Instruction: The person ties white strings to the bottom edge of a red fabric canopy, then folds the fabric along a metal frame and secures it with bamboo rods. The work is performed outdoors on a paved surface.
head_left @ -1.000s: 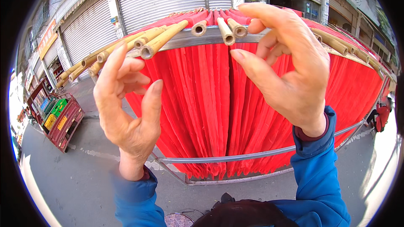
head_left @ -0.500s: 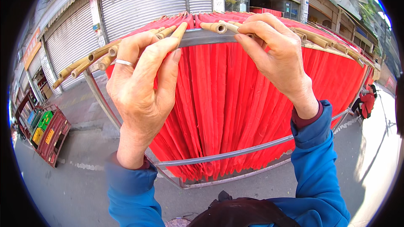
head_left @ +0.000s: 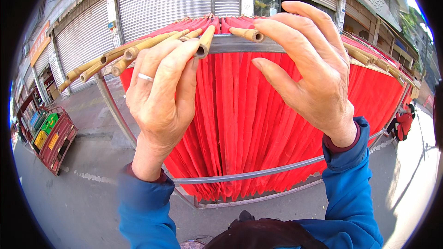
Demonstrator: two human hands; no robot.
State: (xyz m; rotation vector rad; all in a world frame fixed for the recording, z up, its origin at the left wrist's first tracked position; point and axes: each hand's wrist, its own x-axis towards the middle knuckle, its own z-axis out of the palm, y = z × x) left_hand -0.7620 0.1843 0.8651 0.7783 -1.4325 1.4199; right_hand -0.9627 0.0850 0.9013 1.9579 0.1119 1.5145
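Note:
Long red cloth (head_left: 240, 110) hangs in folds from bamboo poles laid across a grey metal rack (head_left: 230, 45). My left hand (head_left: 161, 92), a ring on one finger, is closed at the hollow near end of one bamboo pole (head_left: 206, 40), fingertips against its left side. To the right, another bamboo pole (head_left: 248, 34) rests on the top bar. My right hand (head_left: 309, 64) is open beside that pole's end, thumb well apart from the raised fingers. An index fingertip is close to the pole; I cannot tell if it touches.
More bamboo poles (head_left: 124, 55) stick out at the rack's left, and others (head_left: 364, 57) at its right. A lower metal bar (head_left: 249, 175) crosses before the cloth. A red cargo cart (head_left: 57, 140) with crates stands left. A person in red (head_left: 404, 122) sits far right. Shuttered shopfronts (head_left: 166, 0) line the back.
My right hand has opened, its fingers lifting and its thumb spreading away from the poles. The pole at my left hand has turned so its hollow end shows. The view has shifted slightly.

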